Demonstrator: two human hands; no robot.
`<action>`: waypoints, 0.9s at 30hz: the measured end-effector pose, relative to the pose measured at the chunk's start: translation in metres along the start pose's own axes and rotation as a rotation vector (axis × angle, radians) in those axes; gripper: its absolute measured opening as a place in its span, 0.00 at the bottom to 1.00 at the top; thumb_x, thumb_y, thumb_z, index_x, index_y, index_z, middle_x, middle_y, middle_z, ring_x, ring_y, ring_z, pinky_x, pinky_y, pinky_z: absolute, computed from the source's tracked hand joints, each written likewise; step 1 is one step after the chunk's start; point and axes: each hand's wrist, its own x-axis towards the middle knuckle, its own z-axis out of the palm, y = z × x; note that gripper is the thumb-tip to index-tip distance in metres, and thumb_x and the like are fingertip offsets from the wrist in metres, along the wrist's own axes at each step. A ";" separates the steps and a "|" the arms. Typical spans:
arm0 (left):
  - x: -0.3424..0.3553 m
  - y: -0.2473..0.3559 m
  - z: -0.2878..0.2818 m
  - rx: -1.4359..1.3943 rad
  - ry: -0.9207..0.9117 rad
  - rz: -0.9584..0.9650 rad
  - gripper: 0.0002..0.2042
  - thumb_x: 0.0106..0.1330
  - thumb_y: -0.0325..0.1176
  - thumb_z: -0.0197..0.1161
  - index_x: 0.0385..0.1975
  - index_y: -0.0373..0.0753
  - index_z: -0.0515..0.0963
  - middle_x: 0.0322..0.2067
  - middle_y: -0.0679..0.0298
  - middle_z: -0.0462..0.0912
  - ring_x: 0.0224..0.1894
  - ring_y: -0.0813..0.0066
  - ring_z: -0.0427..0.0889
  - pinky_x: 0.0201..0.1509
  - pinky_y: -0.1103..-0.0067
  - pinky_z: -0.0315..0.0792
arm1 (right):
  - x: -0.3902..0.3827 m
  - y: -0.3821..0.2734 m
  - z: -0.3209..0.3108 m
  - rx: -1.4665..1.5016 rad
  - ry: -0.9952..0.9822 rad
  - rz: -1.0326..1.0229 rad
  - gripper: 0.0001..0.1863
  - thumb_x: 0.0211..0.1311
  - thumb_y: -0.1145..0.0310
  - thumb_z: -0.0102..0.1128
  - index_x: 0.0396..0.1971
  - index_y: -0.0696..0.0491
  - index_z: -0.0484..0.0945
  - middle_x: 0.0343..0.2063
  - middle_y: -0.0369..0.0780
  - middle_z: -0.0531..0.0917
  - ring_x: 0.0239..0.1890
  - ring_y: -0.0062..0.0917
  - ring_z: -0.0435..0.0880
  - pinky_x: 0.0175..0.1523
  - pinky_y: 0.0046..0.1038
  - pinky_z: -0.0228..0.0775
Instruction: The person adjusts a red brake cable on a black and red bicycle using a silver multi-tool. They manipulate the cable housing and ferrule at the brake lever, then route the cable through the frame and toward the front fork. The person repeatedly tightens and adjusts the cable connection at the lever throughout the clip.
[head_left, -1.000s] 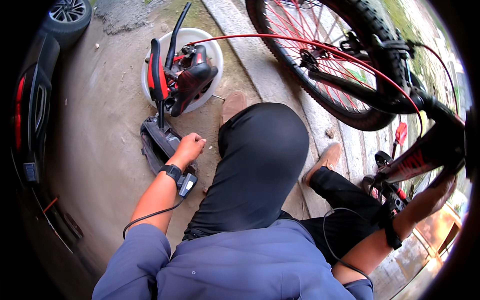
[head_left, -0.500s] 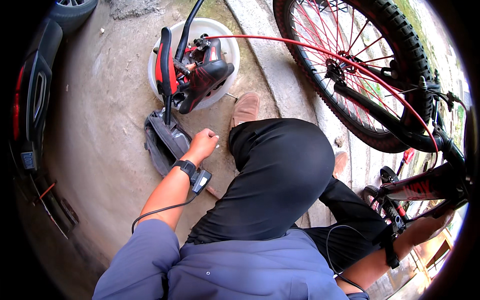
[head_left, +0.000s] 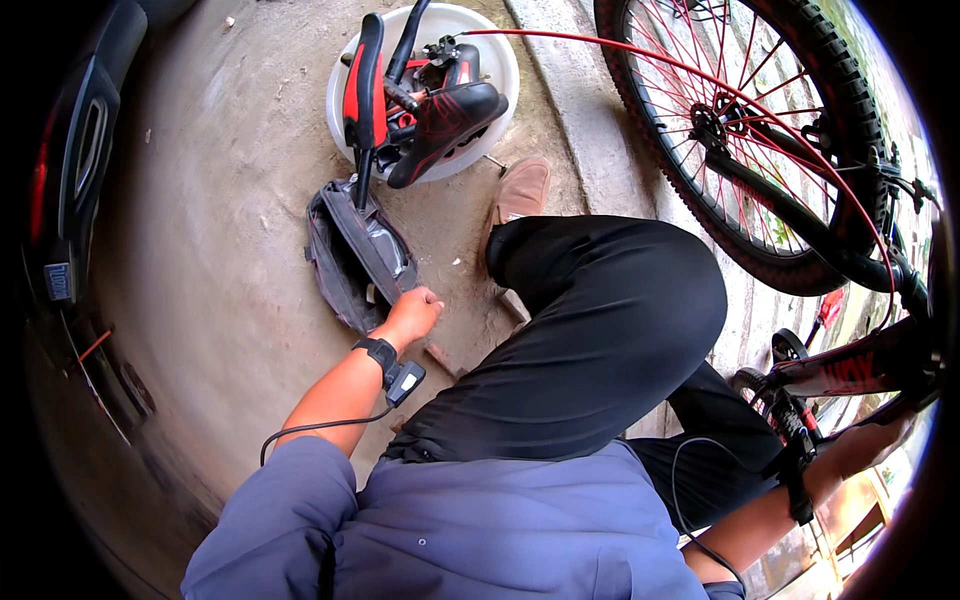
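My left hand (head_left: 413,314) is closed in a loose fist beside the near end of an open grey bag (head_left: 323,262) on the ground. Whatever its curled fingers may hold is hidden. My right hand (head_left: 868,447) reaches to the far right, against the lower side of the black bicycle frame (head_left: 835,371). Its fingers are blurred and partly out of sight. Beyond the bag stands a round white tub (head_left: 508,80) with a black saddle (head_left: 450,125) in it. A red and black grip-like part (head_left: 366,85) leans over the tub's left side.
A knobbly-tyred bicycle wheel (head_left: 850,90) with red spokes fills the upper right. A red cable (head_left: 640,46) runs from the tub to the bicycle. Dark vehicle bodywork (head_left: 75,190) lines the left. A short reddish bar (head_left: 443,360) lies beside my left leg.
The view has shifted, so the tub, bag and wheel sit differently in it. My left fist has drawn back from near the bag's middle to its near end. My right hand stays by the frame.
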 end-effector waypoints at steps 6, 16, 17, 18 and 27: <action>-0.037 -0.034 0.006 -0.007 -0.058 -0.024 0.12 0.66 0.37 0.63 0.37 0.33 0.80 0.29 0.56 0.85 0.33 0.66 0.84 0.40 0.70 0.77 | 0.005 -0.072 -0.003 0.466 -0.005 0.415 0.26 0.78 0.57 0.37 0.59 0.62 0.73 0.55 0.48 0.78 0.56 0.37 0.77 0.63 0.33 0.67; -0.071 -0.047 0.005 0.056 0.307 0.049 0.11 0.64 0.33 0.63 0.44 0.39 0.79 0.42 0.51 0.82 0.46 0.54 0.82 0.52 0.67 0.76 | 0.008 -0.052 0.004 0.495 0.007 0.358 0.28 0.77 0.55 0.39 0.62 0.62 0.72 0.60 0.50 0.76 0.62 0.38 0.75 0.68 0.35 0.63; -0.074 -0.039 0.000 0.081 0.419 0.095 0.11 0.63 0.33 0.63 0.45 0.41 0.79 0.45 0.50 0.80 0.49 0.52 0.81 0.54 0.66 0.75 | 0.009 -0.047 0.005 0.482 0.004 0.335 0.28 0.77 0.55 0.39 0.62 0.62 0.72 0.60 0.50 0.76 0.62 0.38 0.75 0.68 0.35 0.63; -0.072 -0.039 -0.003 0.059 0.426 0.172 0.12 0.63 0.33 0.63 0.46 0.42 0.79 0.46 0.50 0.79 0.50 0.52 0.80 0.55 0.67 0.75 | 0.011 -0.035 0.008 0.470 0.000 0.312 0.28 0.77 0.55 0.40 0.62 0.62 0.72 0.60 0.50 0.76 0.62 0.38 0.75 0.68 0.35 0.63; -0.034 -0.047 -0.015 -0.034 0.246 0.158 0.22 0.66 0.38 0.60 0.59 0.37 0.76 0.55 0.46 0.76 0.58 0.48 0.76 0.62 0.66 0.70 | 0.008 -0.065 -0.002 0.678 -0.044 0.338 0.30 0.77 0.53 0.41 0.63 0.64 0.70 0.60 0.51 0.75 0.62 0.38 0.74 0.67 0.35 0.63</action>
